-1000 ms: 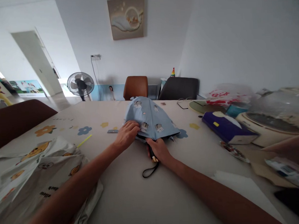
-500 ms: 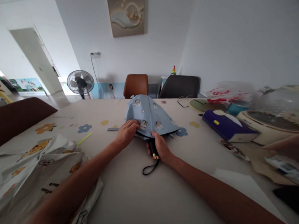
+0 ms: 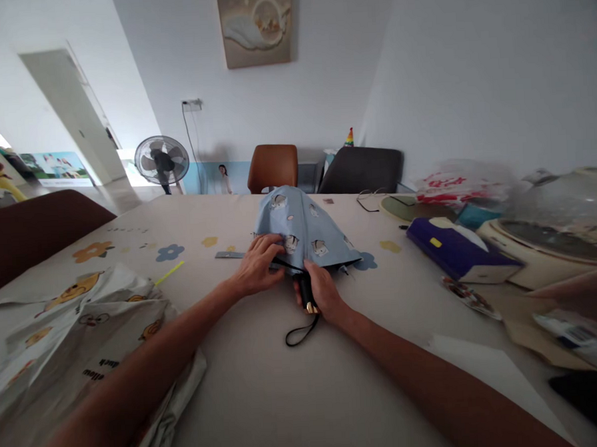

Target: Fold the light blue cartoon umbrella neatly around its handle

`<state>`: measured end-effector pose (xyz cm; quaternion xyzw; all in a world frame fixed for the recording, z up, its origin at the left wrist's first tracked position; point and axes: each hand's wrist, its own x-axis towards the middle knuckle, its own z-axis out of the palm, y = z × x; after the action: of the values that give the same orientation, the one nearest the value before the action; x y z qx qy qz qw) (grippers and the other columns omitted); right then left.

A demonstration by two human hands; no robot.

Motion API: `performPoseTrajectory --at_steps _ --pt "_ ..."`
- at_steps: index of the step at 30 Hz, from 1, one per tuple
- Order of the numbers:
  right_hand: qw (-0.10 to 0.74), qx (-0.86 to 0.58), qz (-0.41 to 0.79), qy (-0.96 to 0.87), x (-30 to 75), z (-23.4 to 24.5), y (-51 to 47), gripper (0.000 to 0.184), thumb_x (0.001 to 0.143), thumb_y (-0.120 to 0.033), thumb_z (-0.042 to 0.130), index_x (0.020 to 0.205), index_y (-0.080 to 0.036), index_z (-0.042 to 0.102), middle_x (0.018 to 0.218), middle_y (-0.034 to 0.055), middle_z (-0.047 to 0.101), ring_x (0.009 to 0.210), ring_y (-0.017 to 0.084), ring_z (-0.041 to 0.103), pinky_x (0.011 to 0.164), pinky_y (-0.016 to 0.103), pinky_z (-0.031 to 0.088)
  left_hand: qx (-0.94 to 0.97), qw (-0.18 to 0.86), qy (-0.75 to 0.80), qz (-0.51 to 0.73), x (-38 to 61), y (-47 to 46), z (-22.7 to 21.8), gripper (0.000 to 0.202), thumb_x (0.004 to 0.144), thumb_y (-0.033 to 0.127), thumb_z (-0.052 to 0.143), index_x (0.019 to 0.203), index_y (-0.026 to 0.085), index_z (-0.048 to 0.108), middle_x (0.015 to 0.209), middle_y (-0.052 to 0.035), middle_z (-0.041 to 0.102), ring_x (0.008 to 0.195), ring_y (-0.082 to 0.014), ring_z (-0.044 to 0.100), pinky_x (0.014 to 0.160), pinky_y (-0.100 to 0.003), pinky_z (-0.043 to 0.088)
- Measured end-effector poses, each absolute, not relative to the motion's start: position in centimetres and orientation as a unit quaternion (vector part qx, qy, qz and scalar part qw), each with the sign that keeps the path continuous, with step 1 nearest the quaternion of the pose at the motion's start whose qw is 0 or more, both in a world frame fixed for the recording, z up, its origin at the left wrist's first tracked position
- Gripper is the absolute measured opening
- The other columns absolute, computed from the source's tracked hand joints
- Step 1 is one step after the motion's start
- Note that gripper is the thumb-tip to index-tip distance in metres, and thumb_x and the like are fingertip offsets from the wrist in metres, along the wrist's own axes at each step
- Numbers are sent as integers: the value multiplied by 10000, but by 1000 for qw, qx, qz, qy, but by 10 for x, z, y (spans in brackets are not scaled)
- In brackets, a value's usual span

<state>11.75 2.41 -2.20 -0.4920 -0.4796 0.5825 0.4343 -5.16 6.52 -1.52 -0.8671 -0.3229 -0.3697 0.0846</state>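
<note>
A light blue umbrella with cartoon animal prints lies partly folded on the table, its handle pointing toward me. My right hand is closed around the black handle, thumb up near the canopy's lower edge. From the gold-coloured handle end a black wrist strap loops onto the table. My left hand rests at the canopy's left lower edge, fingers and thumb apart. The dark underside shows along the hem. A grey flat strip, like a ruler, lies just left of that hand, partly hidden by it.
On the left lies a crumpled printed cloth or bag, with a thin yellow stick beside it. Along the right are a purple tissue box, eyeglasses, paper and a large pale container. Chairs stand behind the table.
My left hand has slackened on the canopy edge, its fingers spreading and the thumb coming away. My right hand stays on the handle. The view has shifted slightly.
</note>
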Motion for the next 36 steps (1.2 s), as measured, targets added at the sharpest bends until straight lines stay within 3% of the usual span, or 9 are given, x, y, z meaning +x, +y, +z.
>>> performPoseTrajectory --at_steps 3,9,16,24,32,36 --pt "435 -490 584 -480 118 -23 25 484 836 -507 308 572 -147 495 432 18 516 306 103 478 267 184 350 -886 103 -288 -350 -52 65 -11 388 747 348 602 1096 195 529 1236 -105 490 1176 -230 412 985 -418 333" --pt "426 -475 613 -466 119 -29 28 434 834 -475 271 639 -154 487 460 13 538 308 104 487 279 185 359 -910 163 -234 -302 -53 64 -7 358 834 336 509 1190 303 518 1318 -31 470 1272 -217 329 1014 -429 298" --pt "412 -444 648 -462 121 -29 27 367 771 -432 320 589 -159 484 454 6 529 319 115 496 286 201 355 -913 150 -226 -304 -53 62 -6 336 841 316 501 1173 277 532 1272 -21 524 1286 -194 315 1018 -407 309" --pt "360 -503 522 -587 119 -24 24 273 685 -275 520 444 -151 492 349 8 500 308 96 463 341 188 371 -917 141 -225 -299 -53 60 -4 274 847 316 487 1102 267 576 1233 -22 558 1274 -202 337 1001 -412 330" --pt "351 -498 542 -579 115 -23 26 278 706 -244 459 441 -159 481 335 -12 469 292 99 466 311 182 349 -926 134 -209 -285 -58 59 4 351 835 331 496 1175 247 517 1264 -34 532 1257 -206 368 1000 -395 331" --pt "346 -527 535 -562 116 -24 25 288 713 -266 450 448 -160 486 323 -1 472 268 100 439 297 190 340 -891 105 -252 -364 -62 59 8 407 804 351 526 1183 208 491 1248 -77 535 1190 -190 445 973 -369 365"
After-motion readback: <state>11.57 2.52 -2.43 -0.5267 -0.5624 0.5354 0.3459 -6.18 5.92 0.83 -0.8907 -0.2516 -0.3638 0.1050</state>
